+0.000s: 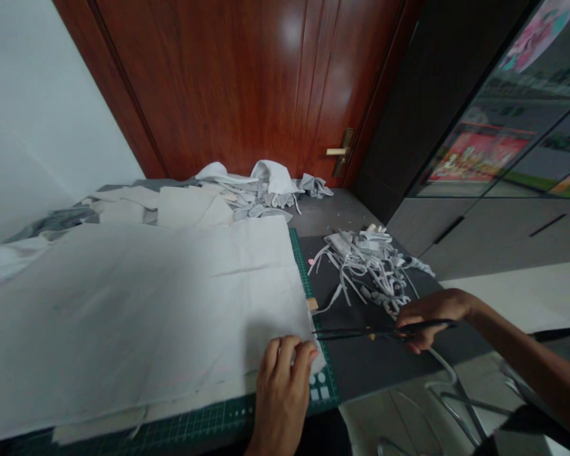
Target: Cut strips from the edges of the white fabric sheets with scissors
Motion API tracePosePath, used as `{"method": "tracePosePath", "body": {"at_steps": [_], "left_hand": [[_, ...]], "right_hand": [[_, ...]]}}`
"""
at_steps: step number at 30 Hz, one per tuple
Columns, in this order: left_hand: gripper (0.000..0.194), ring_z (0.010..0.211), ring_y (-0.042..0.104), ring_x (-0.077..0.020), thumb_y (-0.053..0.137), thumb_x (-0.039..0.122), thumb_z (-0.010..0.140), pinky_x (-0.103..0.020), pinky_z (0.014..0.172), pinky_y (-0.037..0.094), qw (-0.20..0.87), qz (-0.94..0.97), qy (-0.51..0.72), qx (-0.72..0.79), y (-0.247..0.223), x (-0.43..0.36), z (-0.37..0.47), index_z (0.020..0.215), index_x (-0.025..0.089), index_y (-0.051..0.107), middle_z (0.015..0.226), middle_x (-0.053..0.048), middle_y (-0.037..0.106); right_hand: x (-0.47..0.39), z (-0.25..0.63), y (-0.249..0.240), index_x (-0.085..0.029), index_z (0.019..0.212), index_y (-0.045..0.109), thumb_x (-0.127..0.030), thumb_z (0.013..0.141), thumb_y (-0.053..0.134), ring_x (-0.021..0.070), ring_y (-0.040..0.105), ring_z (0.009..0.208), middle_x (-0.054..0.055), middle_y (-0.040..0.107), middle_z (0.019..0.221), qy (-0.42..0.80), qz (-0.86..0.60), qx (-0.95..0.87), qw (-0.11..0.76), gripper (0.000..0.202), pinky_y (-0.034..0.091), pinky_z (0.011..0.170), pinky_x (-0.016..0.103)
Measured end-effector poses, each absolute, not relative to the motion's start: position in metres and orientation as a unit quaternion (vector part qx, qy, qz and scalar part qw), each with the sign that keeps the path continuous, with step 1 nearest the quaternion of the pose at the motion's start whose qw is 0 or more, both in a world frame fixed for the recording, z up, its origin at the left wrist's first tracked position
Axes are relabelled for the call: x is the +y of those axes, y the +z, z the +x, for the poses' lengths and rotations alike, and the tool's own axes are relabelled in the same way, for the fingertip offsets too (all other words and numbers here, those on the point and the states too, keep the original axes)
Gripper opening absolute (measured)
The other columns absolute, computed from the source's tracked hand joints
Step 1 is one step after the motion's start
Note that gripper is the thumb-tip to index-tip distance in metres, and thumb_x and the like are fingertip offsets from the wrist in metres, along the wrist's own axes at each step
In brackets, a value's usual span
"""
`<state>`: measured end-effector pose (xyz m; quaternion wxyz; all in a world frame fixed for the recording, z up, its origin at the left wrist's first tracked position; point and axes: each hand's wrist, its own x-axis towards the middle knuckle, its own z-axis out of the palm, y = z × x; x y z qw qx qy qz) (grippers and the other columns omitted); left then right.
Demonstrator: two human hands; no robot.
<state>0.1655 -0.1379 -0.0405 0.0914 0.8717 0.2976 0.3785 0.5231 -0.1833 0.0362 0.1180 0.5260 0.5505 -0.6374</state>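
A large sheet of white fabric (161,310) lies flat over a green cutting mat (194,425), with its right edge near the mat's right border. My left hand (285,386) is on the fabric's near right corner, its bent fingers closed at the edge. From the right, my right hand (425,316) grips a pair of long dark scissors (349,333) by the handles. The blades point left, and their tips meet the fabric's right edge just beyond my left fingertips. How far apart the blades are is hard to make out.
A tangled heap of grey and white fabric strips (370,266) sits on the dark table (361,364) at the right. More crumpled scraps (266,187) and cut cream pieces (185,204) lie along the back, before a wooden door (247,82). A metal-framed chair (456,399) stands at lower right.
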Motion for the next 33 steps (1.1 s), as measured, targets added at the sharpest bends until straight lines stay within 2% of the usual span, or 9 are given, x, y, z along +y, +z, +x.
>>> {"method": "tracePosePath", "body": {"at_steps": [4, 6, 8, 11, 12, 14, 17, 23, 33], "left_hand": [[0.019, 0.086, 0.06, -0.0204, 0.049, 0.014, 0.102, -0.035, 0.079, 0.047, 0.114, 0.859, 0.394, 0.305, -0.037, -0.139, 0.166, 0.102, 0.024, 0.066, 0.091, -0.004, 0.066], [0.018, 0.085, 0.061, -0.0205, 0.049, 0.022, 0.103, -0.034, 0.079, 0.048, 0.209, 0.833, 0.406, 0.313, -0.039, -0.145, 0.164, 0.094, 0.024, 0.065, 0.089, -0.004, 0.065], [0.026, 0.075, 0.061, -0.0183, 0.047, 0.038, 0.104, -0.031, 0.069, 0.048, 0.408, 0.766, 0.378, 0.322, -0.045, -0.156, 0.163, 0.087, 0.023, 0.061, 0.082, -0.004, 0.063], [0.052, 0.05, 0.054, -0.0132, 0.033, 0.07, 0.099, -0.023, 0.045, 0.037, 0.783, 0.516, 0.206, 0.281, -0.065, -0.171, 0.168, 0.092, 0.023, 0.054, 0.067, 0.0, 0.058], [0.058, 0.046, 0.053, -0.0125, 0.036, 0.078, 0.094, -0.021, 0.043, 0.035, 0.859, 0.42, 0.159, 0.246, -0.072, -0.174, 0.172, 0.095, 0.023, 0.052, 0.063, 0.002, 0.057], [0.063, 0.043, 0.053, -0.012, 0.05, 0.085, 0.083, -0.018, 0.042, 0.035, 0.939, 0.276, 0.107, 0.177, -0.084, -0.174, 0.181, 0.099, 0.024, 0.048, 0.058, 0.005, 0.056], [0.058, 0.039, 0.055, -0.0116, 0.064, 0.077, 0.081, -0.018, 0.038, 0.039, 0.97, 0.162, 0.118, 0.135, -0.088, -0.168, 0.193, 0.099, 0.025, 0.047, 0.06, 0.008, 0.057], [0.048, 0.043, 0.061, -0.0151, 0.071, 0.062, 0.086, -0.026, 0.03, 0.05, 0.964, 0.074, 0.168, 0.19, -0.068, -0.162, 0.205, 0.104, 0.023, 0.05, 0.066, 0.006, 0.059], [0.05, 0.042, 0.054, -0.0125, 0.073, 0.062, 0.081, -0.031, 0.027, 0.052, 0.926, 0.097, 0.225, 0.288, -0.051, -0.165, 0.216, 0.09, 0.02, 0.046, 0.067, 0.006, 0.055]], "right_hand": [[-0.174, 0.519, 0.03, -0.016, 0.077, 0.067, -0.064, 0.064, 0.077, 0.0148, 0.054, 0.062, 0.0, 0.057, 0.066, -0.643, 0.536, 0.535, 0.113, 0.05, 0.043, 0.06, 0.028], [-0.17, 0.516, 0.027, -0.016, 0.075, 0.067, -0.066, 0.061, 0.078, 0.0148, 0.054, 0.061, 0.0, 0.057, 0.065, -0.649, 0.533, 0.531, 0.114, 0.053, 0.044, 0.059, 0.028], [-0.167, 0.514, 0.026, -0.016, 0.075, 0.067, -0.068, 0.06, 0.077, 0.0149, 0.055, 0.06, 0.0, 0.057, 0.064, -0.652, 0.531, 0.529, 0.115, 0.055, 0.044, 0.057, 0.027], [-0.163, 0.512, 0.026, -0.016, 0.077, 0.068, -0.068, 0.063, 0.076, 0.015, 0.056, 0.06, 0.0, 0.058, 0.064, -0.648, 0.533, 0.532, 0.116, 0.055, 0.043, 0.054, 0.025], [-0.162, 0.511, 0.026, -0.016, 0.076, 0.068, -0.067, 0.064, 0.076, 0.0146, 0.055, 0.059, 0.0, 0.057, 0.063, -0.647, 0.532, 0.533, 0.119, 0.053, 0.043, 0.054, 0.025], [-0.16, 0.511, 0.026, -0.017, 0.073, 0.068, -0.066, 0.063, 0.077, 0.0135, 0.053, 0.056, -0.002, 0.055, 0.06, -0.647, 0.53, 0.533, 0.129, 0.051, 0.042, 0.052, 0.025], [-0.157, 0.512, 0.026, -0.018, 0.07, 0.067, -0.066, 0.061, 0.078, 0.0125, 0.052, 0.052, -0.003, 0.053, 0.056, -0.649, 0.524, 0.532, 0.142, 0.05, 0.042, 0.051, 0.025], [-0.151, 0.511, 0.025, -0.017, 0.071, 0.068, -0.064, 0.062, 0.078, 0.0127, 0.054, 0.054, -0.002, 0.054, 0.057, -0.657, 0.511, 0.533, 0.154, 0.048, 0.041, 0.051, 0.024], [-0.143, 0.505, 0.025, -0.014, 0.073, 0.069, -0.06, 0.065, 0.077, 0.0089, 0.051, 0.055, -0.004, 0.055, 0.058, -0.674, 0.493, 0.529, 0.154, 0.048, 0.038, 0.051, 0.02]]}}
